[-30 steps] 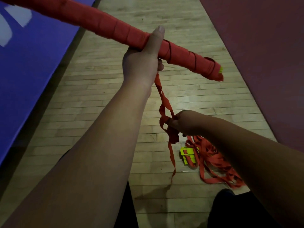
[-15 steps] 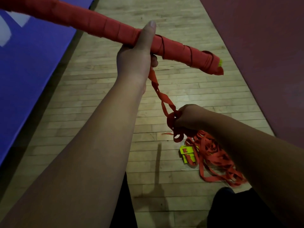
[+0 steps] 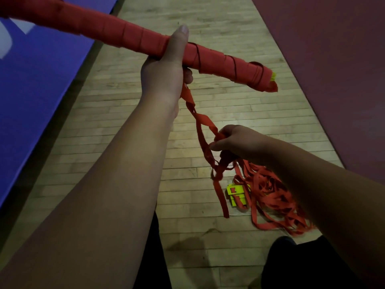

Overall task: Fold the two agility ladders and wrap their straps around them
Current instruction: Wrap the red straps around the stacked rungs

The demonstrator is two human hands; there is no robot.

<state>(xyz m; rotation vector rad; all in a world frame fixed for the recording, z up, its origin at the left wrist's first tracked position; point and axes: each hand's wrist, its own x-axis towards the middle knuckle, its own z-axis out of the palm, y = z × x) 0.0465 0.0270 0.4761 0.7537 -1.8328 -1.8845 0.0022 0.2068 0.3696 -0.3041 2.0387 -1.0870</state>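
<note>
My left hand [image 3: 164, 69] grips a folded agility ladder bundle [image 3: 116, 32], a long stick wound in red strap, held up and slanting down to the right, with a yellow rung end showing at its tip. A loose red strap [image 3: 200, 122] hangs twisted from under that hand. Lower right, my right hand [image 3: 235, 142] pinches this strap, whose tail dangles below. On the floor beneath lies the second ladder [image 3: 268, 195], a tangled heap of red straps with stacked yellow rungs [image 3: 235, 195].
Wooden plank floor [image 3: 129, 122] runs ahead between a blue mat [image 3: 31, 90] on the left and a dark red mat [image 3: 333, 69] on the right. My dark-clad legs and a shoe [image 3: 281, 243] are at the bottom edge.
My right hand slid up the loose strap and gathered it, then eased down again; the dangling tail is longer than half a second ago. The bundle dipped slightly in my left hand.
</note>
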